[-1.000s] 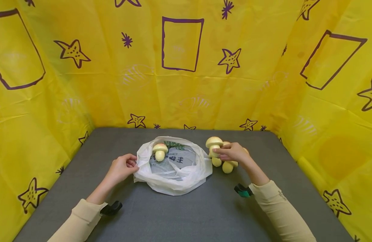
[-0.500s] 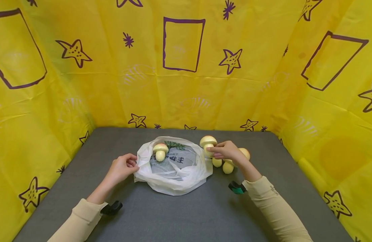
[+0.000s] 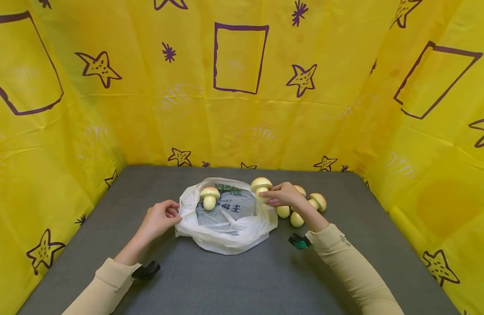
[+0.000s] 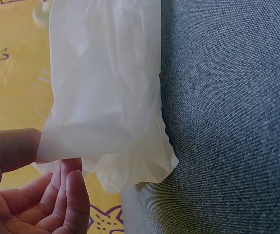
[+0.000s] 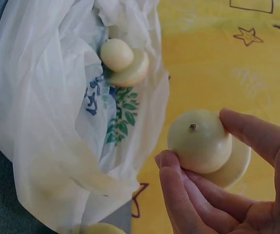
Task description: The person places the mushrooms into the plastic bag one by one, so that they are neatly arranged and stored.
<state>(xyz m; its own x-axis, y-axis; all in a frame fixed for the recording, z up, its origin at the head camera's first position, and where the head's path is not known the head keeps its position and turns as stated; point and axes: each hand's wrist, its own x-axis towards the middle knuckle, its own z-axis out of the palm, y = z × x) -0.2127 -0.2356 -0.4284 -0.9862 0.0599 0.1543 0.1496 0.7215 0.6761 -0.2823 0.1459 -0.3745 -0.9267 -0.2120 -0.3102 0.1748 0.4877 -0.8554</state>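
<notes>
A white plastic bag [image 3: 226, 243] lies on the table with its mouth spread upward. My left hand [image 3: 160, 217] pinches the bag's left rim between thumb and fingers; the left wrist view shows the thin plastic [image 4: 96, 117] in that pinch. Inside the bag, toward its left back, rests a toy mushroom [image 3: 210, 199]. My right hand [image 3: 284, 195] holds another toy mushroom [image 3: 261, 184] by its stem, cap up, over the bag's right rim. The right wrist view looks at the stem's end of this held mushroom [image 5: 198, 141], gripped between thumb and fingers.
Several more pale mushrooms [image 3: 318, 201] lie to the right of the bag, partly hidden by the right hand and forearm. The dark grey table [image 3: 226, 284] is bounded by yellow patterned cloth [image 3: 242, 131] at the back and sides.
My right hand has carried its mushroom leftward, from beside the other mushrooms to above the bag's right rim. The left hand stays at the bag's left rim.
</notes>
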